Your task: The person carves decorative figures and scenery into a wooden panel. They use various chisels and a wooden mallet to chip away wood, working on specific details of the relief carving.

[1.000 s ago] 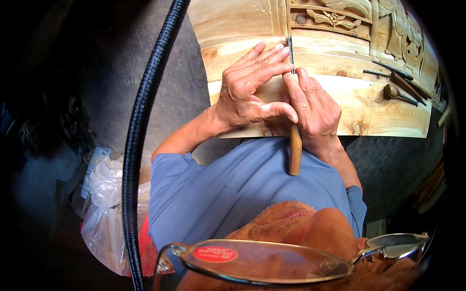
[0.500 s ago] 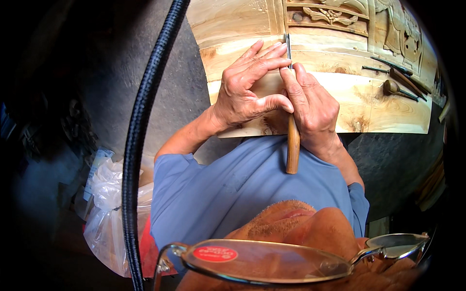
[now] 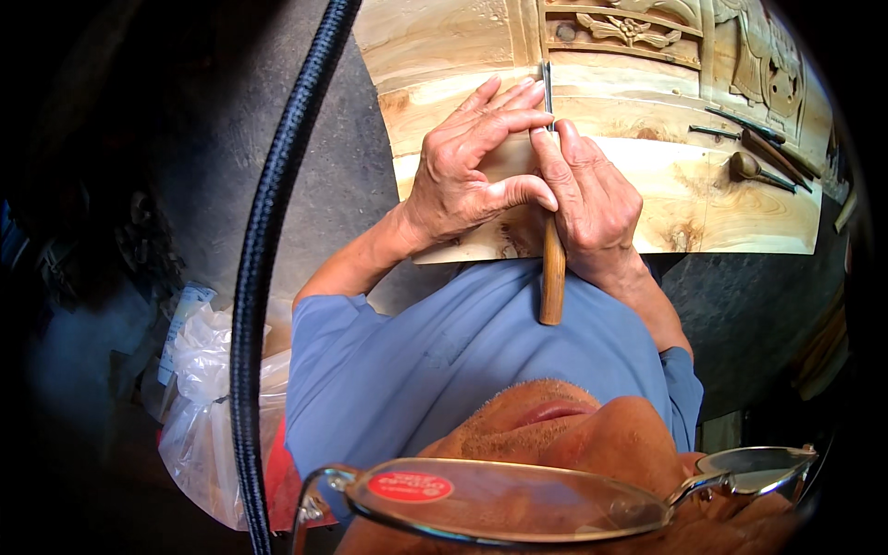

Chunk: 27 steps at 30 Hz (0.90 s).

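A carving chisel [image 3: 553, 277] with a long wooden handle and a narrow metal blade lies pointed away from me. My right hand [image 3: 597, 199] is closed around the upper handle. The handle's butt end reaches back against the blue shirt. My left hand [image 3: 472, 162] is held open, fingers stretched out, with the fingertips resting at the blade and the thumb tip close to the handle. The blade tip meets the carved wooden panel [image 3: 444, 55] beside a raised vertical strip. Part of the grip is hidden beneath my right fingers.
Several carving tools [image 3: 763, 153] lie on the panel at the right, one with a rounded wooden handle. A carved flower relief [image 3: 629, 32] is at the far side. A black braided cable [image 3: 268, 240] crosses the left. A clear plastic bag [image 3: 208, 407] stands at lower left.
The chisel's handle end has shifted slightly left and forward, with my right hand moving a little along with it. My left hand stays almost in place.
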Available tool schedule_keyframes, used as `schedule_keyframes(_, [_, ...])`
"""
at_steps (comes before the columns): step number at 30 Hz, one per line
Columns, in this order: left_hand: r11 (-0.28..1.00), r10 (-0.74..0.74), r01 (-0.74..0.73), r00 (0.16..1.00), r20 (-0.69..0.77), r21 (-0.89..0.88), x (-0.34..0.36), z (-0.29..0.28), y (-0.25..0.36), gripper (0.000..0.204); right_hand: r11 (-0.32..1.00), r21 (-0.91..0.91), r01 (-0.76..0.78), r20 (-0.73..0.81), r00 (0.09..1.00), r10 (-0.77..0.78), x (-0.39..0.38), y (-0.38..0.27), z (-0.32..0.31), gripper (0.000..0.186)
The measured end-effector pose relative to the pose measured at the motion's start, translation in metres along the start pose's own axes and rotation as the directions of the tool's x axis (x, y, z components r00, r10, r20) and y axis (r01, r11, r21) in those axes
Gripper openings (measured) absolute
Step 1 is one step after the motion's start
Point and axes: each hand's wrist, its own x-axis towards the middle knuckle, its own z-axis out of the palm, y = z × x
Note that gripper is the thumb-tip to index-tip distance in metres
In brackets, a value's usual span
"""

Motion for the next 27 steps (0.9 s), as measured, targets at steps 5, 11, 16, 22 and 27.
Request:
schedule_keyframes(5, [1.000,-0.004,0.004,1.000,0.009,-0.008,-0.0002,0.0003,-0.0007,0.080,1.000,-0.018,0.009,0.008,1.000,-0.009,0.0000,0.0010,0.0006,0.054])
schedule_keyframes(11, [1.000,-0.018,0.018,1.000,0.013,-0.013,0.0006,0.0010,0.0009,0.081,1.000,-0.024,0.001,0.002,1.000,-0.001,-0.0008,0.0015,0.0023,0.053])
schedule_keyframes(16, [1.000,-0.018,0.018,1.000,0.017,-0.020,-0.0003,0.0004,-0.0005,0.081,0.999,-0.034,-0.002,0.004,1.000,0.002,0.0000,0.0006,0.0025,0.053])
schedule_keyframes(22, [0.999,-0.026,0.027,0.999,0.020,-0.026,-0.0007,0.0012,-0.0014,0.078,0.999,-0.053,0.002,0.002,1.000,-0.002,-0.0005,0.0012,0.0041,0.051])
schedule_keyframes(27, [0.999,-0.031,0.031,0.999,0.023,-0.024,-0.0001,0.0010,-0.0010,0.078,0.998,-0.062,0.004,-0.004,1.000,-0.005,-0.0001,0.0013,0.0050,0.050])
